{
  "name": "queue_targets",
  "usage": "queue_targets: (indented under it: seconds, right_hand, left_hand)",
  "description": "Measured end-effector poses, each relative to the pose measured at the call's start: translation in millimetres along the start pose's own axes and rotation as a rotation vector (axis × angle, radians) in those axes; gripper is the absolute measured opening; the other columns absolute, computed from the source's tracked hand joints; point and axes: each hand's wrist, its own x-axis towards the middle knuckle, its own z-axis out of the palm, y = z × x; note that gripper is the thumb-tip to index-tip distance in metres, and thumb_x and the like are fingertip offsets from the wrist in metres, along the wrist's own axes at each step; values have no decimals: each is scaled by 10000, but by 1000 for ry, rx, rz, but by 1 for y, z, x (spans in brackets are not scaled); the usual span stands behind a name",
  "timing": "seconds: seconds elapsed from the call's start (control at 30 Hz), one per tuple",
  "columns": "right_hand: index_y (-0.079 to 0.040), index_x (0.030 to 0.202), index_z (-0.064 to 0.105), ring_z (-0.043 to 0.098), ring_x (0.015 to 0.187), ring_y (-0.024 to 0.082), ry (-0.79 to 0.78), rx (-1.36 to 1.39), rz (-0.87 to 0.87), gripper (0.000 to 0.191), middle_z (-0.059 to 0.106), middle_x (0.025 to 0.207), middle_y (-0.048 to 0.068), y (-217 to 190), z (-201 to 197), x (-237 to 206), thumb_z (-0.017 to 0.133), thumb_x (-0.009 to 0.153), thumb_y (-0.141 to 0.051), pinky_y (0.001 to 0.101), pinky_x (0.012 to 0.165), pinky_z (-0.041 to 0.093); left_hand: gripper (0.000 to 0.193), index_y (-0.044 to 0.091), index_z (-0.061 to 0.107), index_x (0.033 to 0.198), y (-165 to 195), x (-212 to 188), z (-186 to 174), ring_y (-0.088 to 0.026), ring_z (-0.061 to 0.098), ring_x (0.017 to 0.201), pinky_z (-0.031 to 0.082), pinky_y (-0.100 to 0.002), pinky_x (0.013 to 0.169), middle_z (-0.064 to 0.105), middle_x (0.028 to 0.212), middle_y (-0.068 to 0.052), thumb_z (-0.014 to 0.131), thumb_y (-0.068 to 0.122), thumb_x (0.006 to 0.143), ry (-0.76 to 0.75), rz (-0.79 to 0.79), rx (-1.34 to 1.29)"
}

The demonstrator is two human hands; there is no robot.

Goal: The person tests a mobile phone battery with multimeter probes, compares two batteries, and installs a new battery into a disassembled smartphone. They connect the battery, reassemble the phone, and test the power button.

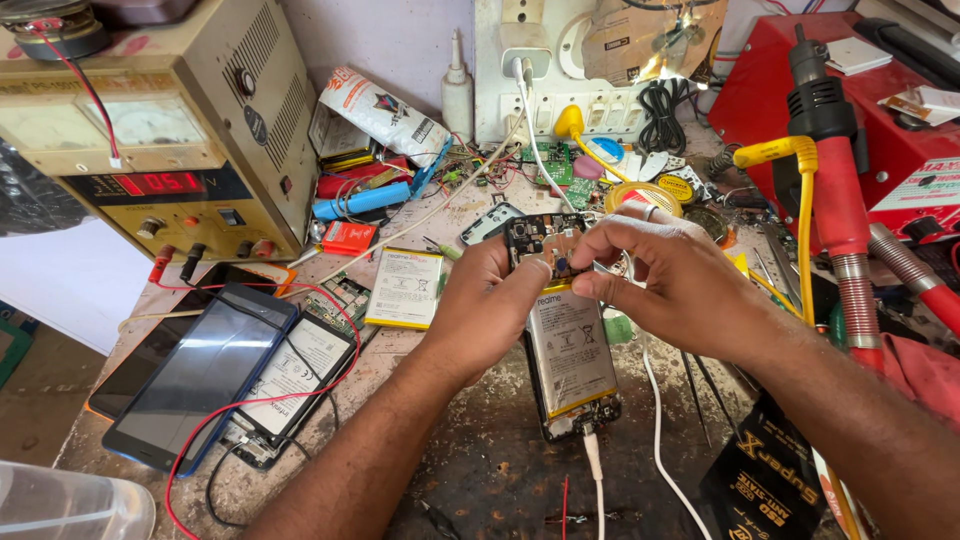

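Observation:
An opened phone (570,365) with its back removed is held upright over the bench, its white battery and dark top circuit board exposed. A white cable is plugged into its bottom end. My left hand (490,300) grips the phone's upper left edge. My right hand (670,275) comes in from the right, fingertips pinched on the top board area beside the left thumb. Whether the fingers hold a small part there cannot be made out.
A beige bench power supply (170,140) with a red display stands at back left. Phones and a tablet (205,375) lie at left, a loose battery (405,288) beside them. A red hot-air station (850,130) and its handle (835,170) stand at right. A switchboard (560,70) is behind.

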Motion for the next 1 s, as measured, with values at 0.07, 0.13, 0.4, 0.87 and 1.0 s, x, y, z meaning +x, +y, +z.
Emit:
queue_targets:
  seconds: [0.07,0.13,0.4,0.87,1.0]
  right_hand:
    - [-73,1026,678,643,774,107,-29,-14,-28,253,710,901,18,0,-2,0,734,910,-291,295,632,508]
    - [-82,1026,677,646,746,116,-62,-57,31,256,712,871,20,-1,-3,1,740,893,-291,308,618,512]
    - [-94,959,697,648,701,141,-67,-60,123,244,722,794,13,-1,1,1,747,865,-314,337,583,510]
    - [-107,1042,651,612,677,104,16,-50,213,338,676,828,13,10,8,1,776,843,-350,282,552,519]
    - [-78,1021,750,607,666,58,46,48,411,388,704,753,3,11,15,6,869,777,-355,252,591,535]
  left_hand:
    - [286,49,733,1107,2,-1,1,-66,629,787,528,-298,723,739,890,2,541,202,961,10,-2,44]
    - [273,41,744,1070,4,-1,2,-82,613,755,521,-319,689,734,856,-19,557,211,965,29,-48,113]
    - [285,52,736,1064,9,-2,2,-84,663,781,547,-311,725,761,877,-22,526,192,933,22,-13,147]
    - [302,51,741,1124,-4,4,-1,-66,642,782,525,-283,719,738,894,12,537,179,942,134,-17,-150]
    - [232,14,717,953,-7,9,-11,-81,552,573,460,-287,500,651,735,-29,549,174,967,252,-40,-214]
